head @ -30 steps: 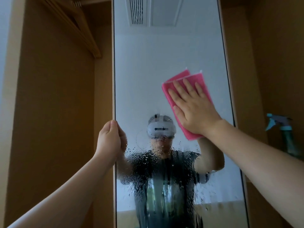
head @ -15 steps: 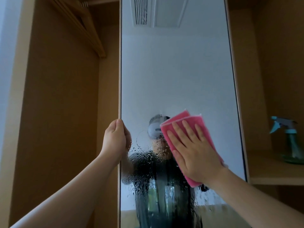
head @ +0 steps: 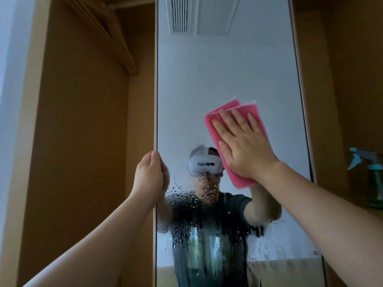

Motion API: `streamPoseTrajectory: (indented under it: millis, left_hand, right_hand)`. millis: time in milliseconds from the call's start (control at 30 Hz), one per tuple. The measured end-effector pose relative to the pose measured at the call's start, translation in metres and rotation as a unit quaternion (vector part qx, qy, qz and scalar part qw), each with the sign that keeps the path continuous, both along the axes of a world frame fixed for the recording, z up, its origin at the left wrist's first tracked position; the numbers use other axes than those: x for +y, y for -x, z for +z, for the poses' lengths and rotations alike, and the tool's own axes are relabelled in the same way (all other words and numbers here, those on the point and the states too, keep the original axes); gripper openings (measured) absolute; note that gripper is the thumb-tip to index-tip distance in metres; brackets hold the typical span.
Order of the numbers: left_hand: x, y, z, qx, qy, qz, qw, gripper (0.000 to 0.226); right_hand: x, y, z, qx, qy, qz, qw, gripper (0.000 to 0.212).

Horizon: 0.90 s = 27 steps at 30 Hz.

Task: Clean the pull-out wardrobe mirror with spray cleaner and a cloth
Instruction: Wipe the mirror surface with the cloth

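Tall wardrobe mirror (head: 217,79), upright, centre of view. R hand (head: 246,146), fingers straight & spread, presses a folded pink cloth (head: 249,110) flat on the glass, nearer the mirror's right edge. L hand (head: 149,175) curls round its left edge. Spray droplets (head: 186,204) cover lower glass. Spray bottle (head: 371,179) far right, on a shelf.

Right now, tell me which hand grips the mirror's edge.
The left hand, curled round the mirror's left edge; the right hand lies flat on the pink cloth.
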State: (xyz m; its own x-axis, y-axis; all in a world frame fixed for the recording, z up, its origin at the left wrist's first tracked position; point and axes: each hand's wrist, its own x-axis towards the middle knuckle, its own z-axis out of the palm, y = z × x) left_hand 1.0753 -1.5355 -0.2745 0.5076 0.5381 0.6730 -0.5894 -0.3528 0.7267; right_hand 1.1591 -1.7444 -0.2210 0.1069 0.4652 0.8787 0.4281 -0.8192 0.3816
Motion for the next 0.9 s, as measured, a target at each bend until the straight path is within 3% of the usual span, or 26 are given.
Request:
streamPoseTrajectory:
  millis: [333,900]
  left_hand:
    - [-0.003,-0.001,0.000,-0.018,0.008,0.003,1.000,0.038]
    - [-0.001,0.000,-0.001,-0.019,-0.012,0.003,1.000,0.032]
  right_hand:
    - [0.034,0.014,0.081,0.006,-0.061,-0.009,0.998,0.057]
    - [0.044,0.012,0.042,-0.021,0.008,-0.018,1.000,0.063]
